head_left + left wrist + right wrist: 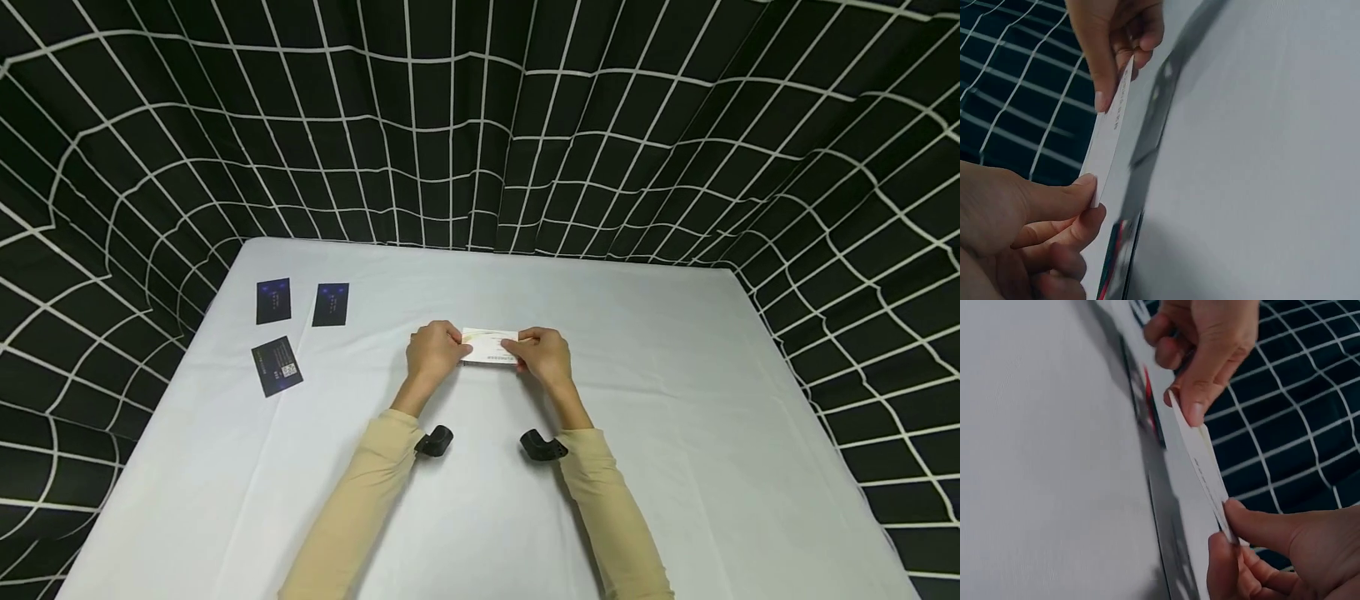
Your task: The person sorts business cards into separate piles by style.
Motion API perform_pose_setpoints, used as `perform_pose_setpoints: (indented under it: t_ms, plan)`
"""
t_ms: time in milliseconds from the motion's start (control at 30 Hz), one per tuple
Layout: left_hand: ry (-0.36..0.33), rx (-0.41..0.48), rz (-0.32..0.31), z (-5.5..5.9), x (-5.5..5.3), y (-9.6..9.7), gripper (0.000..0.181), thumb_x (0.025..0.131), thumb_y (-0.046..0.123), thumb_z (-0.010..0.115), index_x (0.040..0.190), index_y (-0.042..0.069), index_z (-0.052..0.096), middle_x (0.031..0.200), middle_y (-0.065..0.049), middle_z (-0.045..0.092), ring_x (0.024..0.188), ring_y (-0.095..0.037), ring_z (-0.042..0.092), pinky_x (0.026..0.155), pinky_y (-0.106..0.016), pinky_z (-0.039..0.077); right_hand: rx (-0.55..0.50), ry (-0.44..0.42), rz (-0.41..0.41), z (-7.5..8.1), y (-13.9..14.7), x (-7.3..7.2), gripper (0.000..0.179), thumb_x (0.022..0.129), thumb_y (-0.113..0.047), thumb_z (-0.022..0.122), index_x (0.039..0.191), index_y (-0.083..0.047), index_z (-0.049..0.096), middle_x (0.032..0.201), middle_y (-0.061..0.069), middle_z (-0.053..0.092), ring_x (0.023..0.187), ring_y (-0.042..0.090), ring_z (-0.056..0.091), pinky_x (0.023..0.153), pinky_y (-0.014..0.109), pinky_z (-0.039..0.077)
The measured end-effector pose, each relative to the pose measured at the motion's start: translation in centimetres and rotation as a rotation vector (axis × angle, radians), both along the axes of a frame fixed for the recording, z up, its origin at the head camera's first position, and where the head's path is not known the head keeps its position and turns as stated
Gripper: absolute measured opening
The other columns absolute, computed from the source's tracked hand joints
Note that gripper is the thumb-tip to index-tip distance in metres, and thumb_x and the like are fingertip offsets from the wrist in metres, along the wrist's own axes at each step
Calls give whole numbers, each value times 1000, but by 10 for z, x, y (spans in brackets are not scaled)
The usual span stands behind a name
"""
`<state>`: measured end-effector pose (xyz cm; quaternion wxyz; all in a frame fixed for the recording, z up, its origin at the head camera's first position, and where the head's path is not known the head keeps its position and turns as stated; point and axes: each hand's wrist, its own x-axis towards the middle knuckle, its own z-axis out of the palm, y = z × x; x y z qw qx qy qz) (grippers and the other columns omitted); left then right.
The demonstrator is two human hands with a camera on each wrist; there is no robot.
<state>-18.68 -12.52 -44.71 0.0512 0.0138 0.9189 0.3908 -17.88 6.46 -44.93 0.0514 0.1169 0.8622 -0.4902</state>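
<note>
Both hands hold one white printed card [489, 343] above the middle of the white table. My left hand [437, 354] pinches its left end between thumb and fingers. At the other end, my right hand [543, 353] grips it the same way, thumb on the near face. Small lettering runs along the white card [1112, 134] in the left wrist view. Below the hands in the right wrist view lies a dark, red-edged flat item [1150, 400], partly in shadow.
Two dark blue cards [273, 301] [331, 305] lie at the table's back left. Nearer is a tilted dark card [277, 367] with a QR code. A black grid-patterned curtain [465, 125] surrounds the white tabletop [712, 417]. Black wrist cameras [435, 441] jut inward from the sleeves.
</note>
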Motion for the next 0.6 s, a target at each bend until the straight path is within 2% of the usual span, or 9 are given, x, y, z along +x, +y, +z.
perform_pose_setpoints:
  t_ms: [100, 233, 333, 500, 600]
  plan:
    - [6, -37, 1, -5, -3, 13, 21, 81, 18, 81, 92, 2, 71, 77, -5, 70, 67, -19, 65, 60, -33, 51, 121, -2, -26, -1, 8, 1, 39, 84, -30, 78, 108, 0, 69, 74, 9, 70, 54, 13, 58, 49, 22, 40]
    - [21, -73, -3, -9, -3, 27, 20, 79, 18, 82, 89, 3, 72, 76, -5, 71, 69, -22, 67, 61, -35, 52, 251, 2, -51, -3, 14, 3, 39, 83, -34, 78, 106, -3, 72, 94, 12, 74, 70, 20, 65, 54, 26, 41]
    - [45, -87, -14, -9, -2, 34, 20, 78, 17, 83, 87, 3, 71, 76, -6, 72, 70, -23, 68, 63, -37, 53, 273, 15, -58, -6, 20, 4, 38, 82, -33, 78, 105, -3, 72, 96, 15, 74, 75, 26, 68, 53, 26, 42]
    - [83, -116, -14, -9, 0, 44, 20, 77, 17, 84, 85, 4, 71, 77, -7, 72, 71, -26, 68, 67, -41, 53, 285, 39, -52, -11, 28, 5, 38, 83, -31, 78, 105, -1, 71, 93, 16, 73, 65, 23, 65, 48, 25, 42]
    - [114, -151, -20, -11, 1, 50, 20, 76, 17, 84, 83, 4, 71, 77, -7, 71, 72, -27, 68, 68, -43, 52, 309, 55, -46, -13, 31, 6, 38, 82, -30, 79, 105, 0, 71, 84, 13, 71, 55, 16, 57, 45, 24, 40]
